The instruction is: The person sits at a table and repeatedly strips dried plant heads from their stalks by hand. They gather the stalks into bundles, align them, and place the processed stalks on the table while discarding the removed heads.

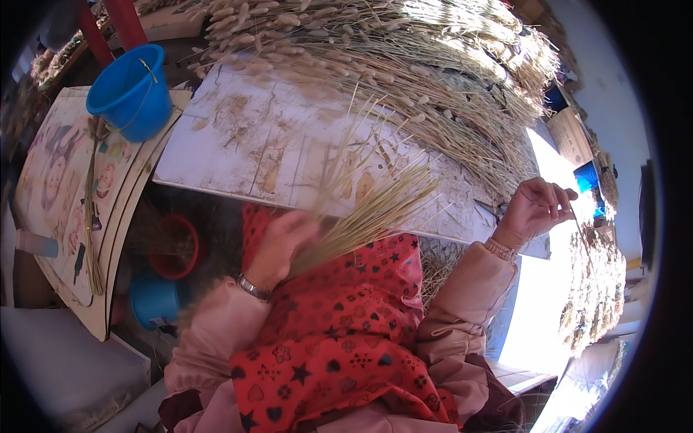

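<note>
My left hand, blurred and wearing a metal watch, grips a bundle of dried grass stems over my lap. The cut stem ends fan out up and to the right, above the front edge of the white board table. Its other end is hidden behind my hand and forearm. Raised beyond the table's right end, my right hand has its fingers bent. From its fingertips hangs a thin dark strand, perhaps a stem or a tie. Scissors-like handles lie by my right wrist, partly hidden.
Dried bunny-tail grass is heaped along the table's far side. At left, a blue bucket and a tied grass bunch rest on a stack of printed boards. Below are a red bucket and another blue bucket.
</note>
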A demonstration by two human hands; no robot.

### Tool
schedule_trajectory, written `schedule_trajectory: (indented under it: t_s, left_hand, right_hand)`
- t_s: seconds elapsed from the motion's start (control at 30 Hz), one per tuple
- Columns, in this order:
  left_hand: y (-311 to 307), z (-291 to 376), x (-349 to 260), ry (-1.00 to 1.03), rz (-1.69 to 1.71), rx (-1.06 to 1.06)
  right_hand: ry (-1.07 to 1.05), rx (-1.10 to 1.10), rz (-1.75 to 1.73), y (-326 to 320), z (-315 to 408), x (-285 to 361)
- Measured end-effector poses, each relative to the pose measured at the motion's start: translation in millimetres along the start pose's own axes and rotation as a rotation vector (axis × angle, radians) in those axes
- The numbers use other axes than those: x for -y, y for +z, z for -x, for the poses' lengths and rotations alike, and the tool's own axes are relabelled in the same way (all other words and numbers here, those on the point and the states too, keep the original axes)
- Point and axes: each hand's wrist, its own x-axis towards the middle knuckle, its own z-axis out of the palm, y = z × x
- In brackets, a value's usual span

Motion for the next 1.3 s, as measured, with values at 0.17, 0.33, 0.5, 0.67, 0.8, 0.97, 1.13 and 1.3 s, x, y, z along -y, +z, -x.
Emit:
schedule_trajectory:
  t_s: [0.17,0.33,0.5,0.67,0.8,0.97,1.13,1.3]
  left_hand:
    - [0.7,-1.7,0.8,-0.031,0.034,0.004]
    - [-6.0,1.1,-11.6,0.032,0.096,-0.026]
    - [-28.7,1.1,-46.6,0.184,0.153,-0.021]
    - [-16.3,-1.3,-47.9,0.336,0.003,-0.014]
    - [-1.9,5.6,-37.9,0.239,-0.466,0.043]
    - [2.8,-1.4,-36.5,0.482,-1.041,-0.042]
    - [8.0,-0.7,-32.2,0.333,-1.416,-0.195]
    - [13.1,3.1,-18.9,0.421,-1.345,-0.049]
  right_hand:
    - [0.273,0.088,-0.035,-5.8,35.9,18.0]
    - [1.380,0.277,0.889,-8.7,69.1,-26.7]
    - [1.690,0.521,0.821,-5.2,121.3,-121.6]
    - [1.251,0.103,0.817,-18.3,130.6,-185.6]
    - [1.073,-0.194,0.708,-28.0,118.2,-213.7]
    - [0.936,-0.270,0.712,-27.9,117.7,-223.0]
    - [0.794,-0.513,0.543,-31.4,110.6,-221.2]
    - [0.817,-0.808,0.330,-37.8,99.2,-209.2]
